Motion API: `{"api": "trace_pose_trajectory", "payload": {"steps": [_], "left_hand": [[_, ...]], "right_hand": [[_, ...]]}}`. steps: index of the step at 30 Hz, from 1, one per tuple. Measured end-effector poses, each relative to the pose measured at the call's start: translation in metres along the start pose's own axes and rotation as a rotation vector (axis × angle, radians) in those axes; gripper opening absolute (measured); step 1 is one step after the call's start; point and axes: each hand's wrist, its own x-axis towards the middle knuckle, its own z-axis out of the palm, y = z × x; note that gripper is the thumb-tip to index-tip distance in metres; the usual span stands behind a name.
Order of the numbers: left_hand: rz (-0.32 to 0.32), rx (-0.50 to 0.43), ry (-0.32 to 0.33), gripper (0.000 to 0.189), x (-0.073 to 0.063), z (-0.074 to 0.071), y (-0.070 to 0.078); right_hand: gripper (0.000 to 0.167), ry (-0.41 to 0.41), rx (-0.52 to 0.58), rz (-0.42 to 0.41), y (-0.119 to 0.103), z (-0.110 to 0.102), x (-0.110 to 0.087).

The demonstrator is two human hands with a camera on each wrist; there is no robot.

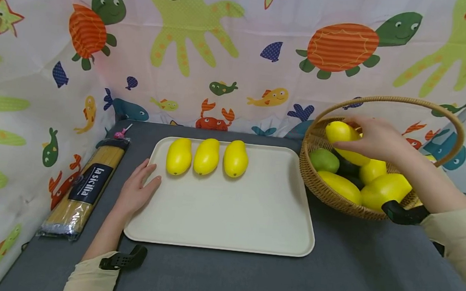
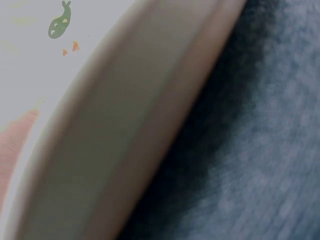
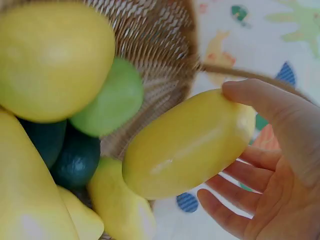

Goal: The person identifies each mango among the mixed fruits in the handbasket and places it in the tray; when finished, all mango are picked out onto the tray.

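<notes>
My right hand [image 1: 379, 139] holds a yellow mango [image 3: 185, 150] between thumb and fingers, over the back of a wicker basket [image 1: 327, 197]. In the right wrist view the thumb presses one end of it. Below lie more yellow fruits [image 1: 385, 192], a green fruit [image 1: 324, 161] and dark green ones [image 1: 348, 167]. My left hand [image 1: 136, 192] rests with fingers extended on the left rim of a cream tray [image 1: 227, 213]. Three yellow mangoes [image 1: 206, 157] stand in a row along the tray's back. The left wrist view mostly shows the tray's edge, blurred.
A packet of spaghetti [image 1: 88, 184] lies left of the tray, a small pink item [image 1: 120, 133] at its top end. The basket's tall handle [image 1: 401, 100] arches over the right hand. A printed curtain [image 1: 222, 71] closes off the back of the grey table [image 1: 222, 277].
</notes>
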Motion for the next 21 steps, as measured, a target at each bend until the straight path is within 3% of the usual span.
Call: {"api": "trace_pose_trajectory", "payload": {"steps": [10,16,21], "left_hand": [[-0.009,0.011,-0.001,0.065,-0.001,-0.002,0.0],[-0.014,0.003,-0.003,0.064,-0.001,-0.001,0.002],[-0.015,0.0,-0.002,0.063,-0.001,-0.001,0.002]], "right_hand": [[0.074,0.081,0.285,0.018,-0.037,-0.009,-0.05],[0.075,0.075,0.569,0.121,-0.056,-0.003,-0.062],[0.063,0.032,0.882,0.074,-0.07,0.014,-0.06]]}}
